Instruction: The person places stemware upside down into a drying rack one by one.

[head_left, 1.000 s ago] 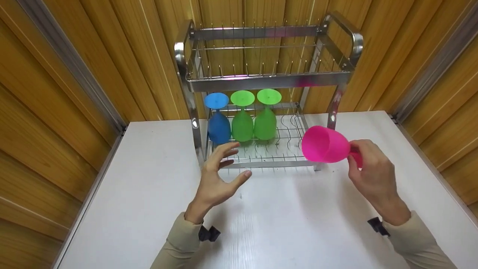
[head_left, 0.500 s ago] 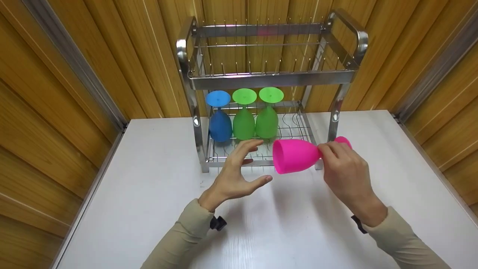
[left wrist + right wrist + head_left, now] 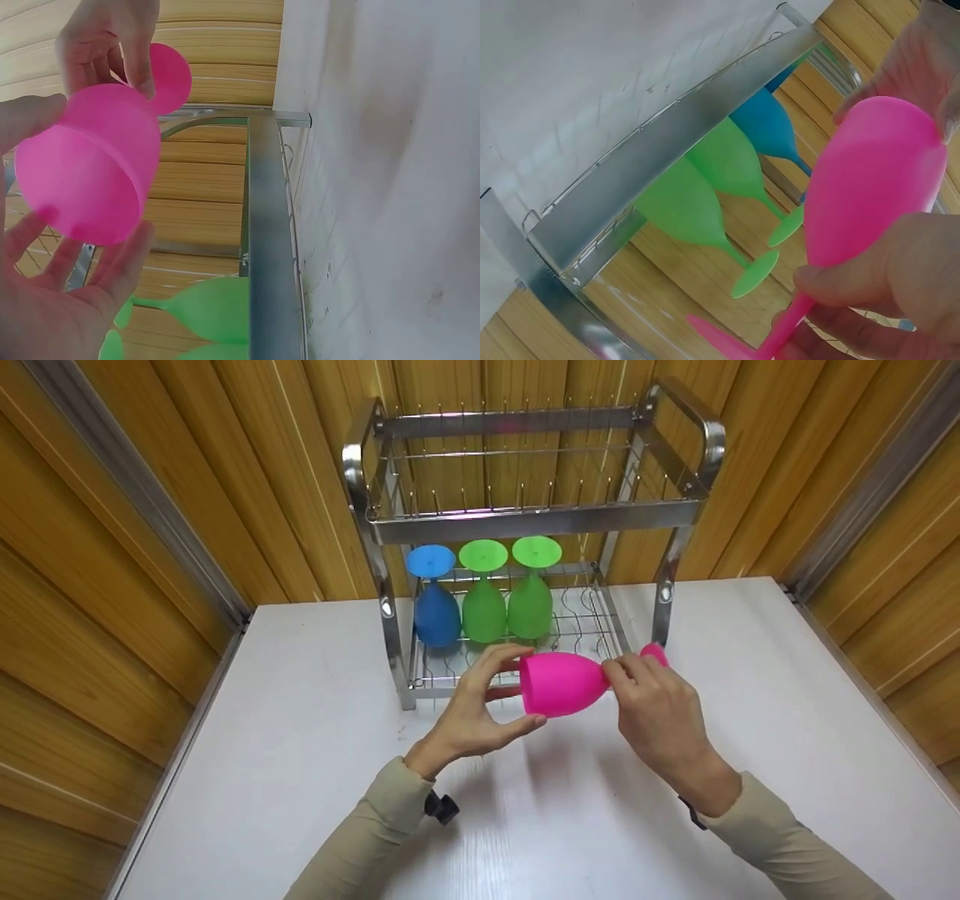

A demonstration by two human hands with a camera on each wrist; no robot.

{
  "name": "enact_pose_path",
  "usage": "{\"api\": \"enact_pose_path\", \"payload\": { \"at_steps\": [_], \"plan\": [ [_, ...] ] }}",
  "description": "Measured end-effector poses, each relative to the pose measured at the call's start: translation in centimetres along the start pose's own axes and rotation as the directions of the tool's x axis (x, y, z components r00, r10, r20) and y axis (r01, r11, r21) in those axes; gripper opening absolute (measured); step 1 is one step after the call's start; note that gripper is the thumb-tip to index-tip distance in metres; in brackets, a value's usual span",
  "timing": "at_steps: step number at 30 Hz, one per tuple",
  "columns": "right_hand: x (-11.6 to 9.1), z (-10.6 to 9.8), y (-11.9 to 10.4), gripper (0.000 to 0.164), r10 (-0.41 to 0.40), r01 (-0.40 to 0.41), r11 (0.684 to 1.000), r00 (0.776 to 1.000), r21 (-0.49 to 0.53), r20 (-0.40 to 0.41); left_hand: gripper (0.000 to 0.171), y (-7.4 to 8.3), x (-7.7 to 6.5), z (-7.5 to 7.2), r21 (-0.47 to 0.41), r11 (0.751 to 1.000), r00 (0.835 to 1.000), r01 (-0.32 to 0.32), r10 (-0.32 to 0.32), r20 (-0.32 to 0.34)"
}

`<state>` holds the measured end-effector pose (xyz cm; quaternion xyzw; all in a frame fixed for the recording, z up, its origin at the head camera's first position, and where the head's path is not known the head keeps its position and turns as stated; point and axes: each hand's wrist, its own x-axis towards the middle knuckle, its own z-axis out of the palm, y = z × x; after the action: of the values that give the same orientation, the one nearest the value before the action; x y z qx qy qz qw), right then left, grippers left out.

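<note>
A pink wine glass (image 3: 564,684) lies sideways in the air in front of the rack, mouth to the left. My right hand (image 3: 661,712) pinches its stem between thumb and fingers, with the foot showing beyond them. Around the mouth curls my left hand (image 3: 480,709), thumb at the near side of the rim and fingers at the far side. In the left wrist view, the bowl (image 3: 90,165) sits between left thumb and fingertips. Upside down on the lower shelf stand a blue wine glass (image 3: 436,615) and two green ones, the right green glass (image 3: 531,607) nearest the pink one.
The two-tier metal dish rack (image 3: 540,519) stands on a white table (image 3: 315,675) against wood-panelled walls. Thin upright prongs line its upper tier. Wavy wires (image 3: 585,619) cross the lower shelf right of the green glasses. The rack's right front leg (image 3: 663,592) rises behind the right hand.
My right hand has carried the pink wine glass leftward and turned its mouth more to the left. The left hand has moved slightly right, and its fingers now meet the rim.
</note>
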<state>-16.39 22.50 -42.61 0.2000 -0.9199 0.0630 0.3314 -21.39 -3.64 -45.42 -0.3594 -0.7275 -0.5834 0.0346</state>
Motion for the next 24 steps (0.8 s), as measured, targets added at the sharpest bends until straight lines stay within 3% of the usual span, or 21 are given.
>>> {"api": "enact_pose_path", "payload": {
  "at_steps": [5,9,13,15,17,18,21,24],
  "plan": [
    [-0.1,-0.2,-0.2,0.045,-0.013,0.013,1.0,1.0,-0.006,-0.001,0.08,-0.2,0.0,-0.1,-0.034,0.999,1.0,0.003,-0.004,-0.013],
    [-0.3,-0.2,-0.3,0.044,-0.048,0.05,0.998,0.997,0.024,-0.066,0.08,-0.3,-0.2,-0.2,-0.053,0.999,0.998,0.013,-0.016,-0.057],
    [-0.9,-0.2,-0.1,0.041,-0.041,0.073,0.981,0.983,0.18,-0.177,0.079,-0.4,-0.2,-0.2,-0.12,0.992,0.993,0.033,-0.047,-0.111],
    [-1.3,0.2,-0.1,0.041,0.017,0.056,0.943,0.976,0.328,-0.216,0.078,-0.4,-0.3,-0.2,-0.163,0.986,0.989,0.045,-0.067,-0.131],
    [-1.7,0.7,-0.1,0.042,0.11,0.018,0.865,0.968,0.501,-0.224,0.079,-0.3,-0.4,-0.1,-0.204,0.977,0.985,0.058,-0.088,-0.145],
    [-1.9,1.0,-0.1,0.042,0.164,-0.008,0.806,0.964,0.591,-0.21,0.079,-0.2,-0.5,0.0,-0.219,0.973,0.984,0.064,-0.099,-0.15],
    [-2.4,1.7,-0.4,0.041,0.316,-0.098,0.582,0.942,0.807,-0.114,0.079,0.2,-0.7,0.3,-0.257,0.963,0.979,0.075,-0.12,-0.165],
    [-2.6,2.0,-0.8,0.041,0.427,-0.17,0.343,0.904,0.924,0.008,0.079,0.6,-0.9,0.7,-0.311,0.947,0.977,0.077,-0.133,-0.165]
  ]
}}
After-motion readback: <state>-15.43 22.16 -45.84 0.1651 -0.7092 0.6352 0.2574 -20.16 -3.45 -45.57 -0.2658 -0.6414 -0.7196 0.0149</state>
